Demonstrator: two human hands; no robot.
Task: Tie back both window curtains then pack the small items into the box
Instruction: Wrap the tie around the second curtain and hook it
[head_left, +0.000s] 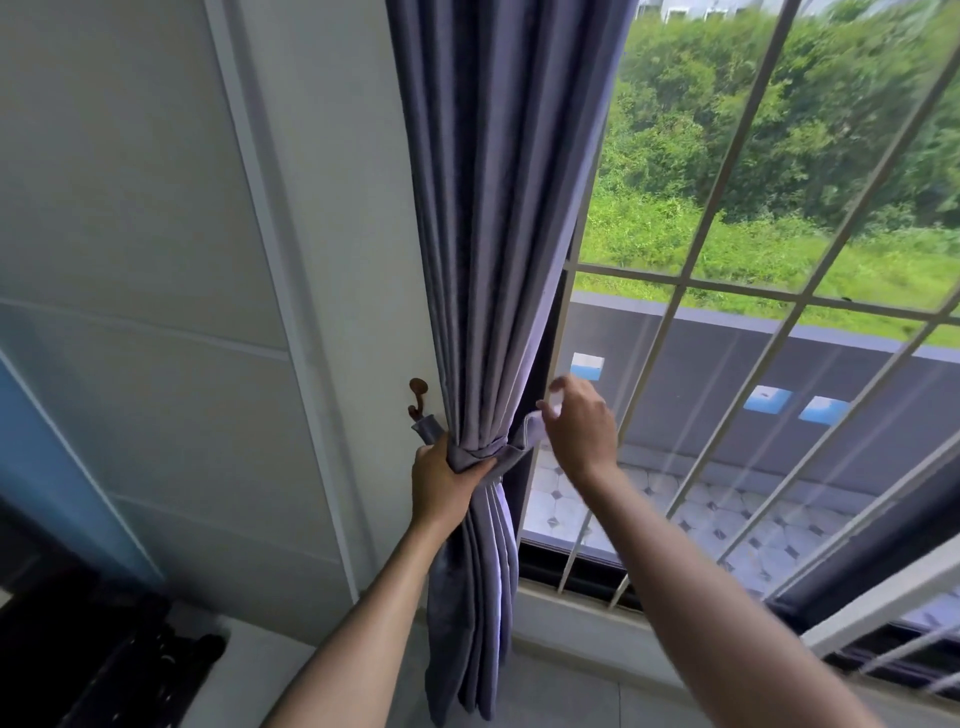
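A grey-purple curtain (493, 208) hangs gathered at the left side of the window. A matching fabric tieback (511, 449) wraps around it at waist height. My left hand (441, 480) squeezes the bunched curtain and the tieback's left part just below a brown wall hook (417, 396). My right hand (582, 426) is at the curtain's right edge, fingers spread, fingertips touching the tieback's loose end (535, 423). The second curtain, the small items and the box are out of view.
White window bars (727, 291) cross the glass on the right, with greenery and a road outside. A white windowsill (571, 618) runs below. A dark object (104, 660) sits at the lower left beside a white panelled wall (156, 260).
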